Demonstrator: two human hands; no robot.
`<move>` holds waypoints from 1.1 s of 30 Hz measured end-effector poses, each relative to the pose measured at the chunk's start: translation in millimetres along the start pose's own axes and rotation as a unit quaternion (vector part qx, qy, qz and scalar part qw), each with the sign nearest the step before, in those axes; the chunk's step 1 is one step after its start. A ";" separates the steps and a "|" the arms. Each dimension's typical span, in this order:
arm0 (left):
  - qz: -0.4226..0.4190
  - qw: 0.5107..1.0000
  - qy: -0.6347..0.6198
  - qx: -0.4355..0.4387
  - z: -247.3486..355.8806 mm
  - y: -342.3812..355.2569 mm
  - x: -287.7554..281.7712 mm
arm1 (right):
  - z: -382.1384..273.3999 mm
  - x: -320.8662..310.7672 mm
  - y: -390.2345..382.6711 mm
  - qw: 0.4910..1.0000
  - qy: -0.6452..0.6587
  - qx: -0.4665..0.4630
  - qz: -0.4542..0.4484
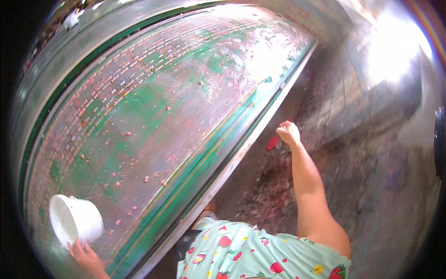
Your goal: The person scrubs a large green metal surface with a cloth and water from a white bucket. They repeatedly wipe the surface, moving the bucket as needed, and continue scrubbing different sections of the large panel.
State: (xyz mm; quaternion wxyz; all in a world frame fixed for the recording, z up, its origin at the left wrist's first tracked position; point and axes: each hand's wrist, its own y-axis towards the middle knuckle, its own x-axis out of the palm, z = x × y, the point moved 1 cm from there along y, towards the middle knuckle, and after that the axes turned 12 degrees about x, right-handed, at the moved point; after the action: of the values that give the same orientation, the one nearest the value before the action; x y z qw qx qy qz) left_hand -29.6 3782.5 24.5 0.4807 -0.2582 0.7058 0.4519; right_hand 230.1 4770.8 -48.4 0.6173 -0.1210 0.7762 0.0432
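A white plastic tub (88, 216) is tipped on its side at the lower left, over the worn green and grey tabletop (153, 111). My left hand (88, 258) grips its lower rim. Out past the table's right edge, my right hand (288, 132) is raised with its fingers curled; I cannot make out what, if anything, they hold. Small pink bits (146, 179) are scattered over the surface, and several rows of small pale pieces (121, 79) follow the far side.
A metal rail (246, 144) edges the table's near side, and another ledge (74, 69) runs along the far side. A red object (272, 143) lies below on the dirty floor (353, 176). Bright glare covers the upper right. My shoe (206, 215) shows below the rail.
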 end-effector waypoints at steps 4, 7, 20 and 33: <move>0.024 0.999 -0.026 -0.014 99.6 64.3 5.3 | -1.1 -14.7 85.8 1.000 -0.015 0.019 -0.001; -0.014 0.999 -0.044 0.008 165.7 117.4 0.1 | 18.8 -17.2 151.1 0.999 -0.036 0.027 -0.001; 0.076 0.997 -0.019 0.007 511.1 273.0 -21.2 | 228.2 78.8 550.4 0.986 -0.055 -0.106 -0.118; 0.051 0.994 -0.087 0.043 703.1 387.6 -32.9 | 132.0 142.5 641.6 0.964 -0.141 -0.189 -0.121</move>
State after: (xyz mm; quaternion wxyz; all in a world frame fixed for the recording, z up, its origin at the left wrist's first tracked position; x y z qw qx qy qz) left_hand -12.9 4580.7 114.5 0.5277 -0.1604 0.6921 0.4657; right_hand 170.8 5400.6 -270.2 0.6872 -0.3211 0.6383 0.1313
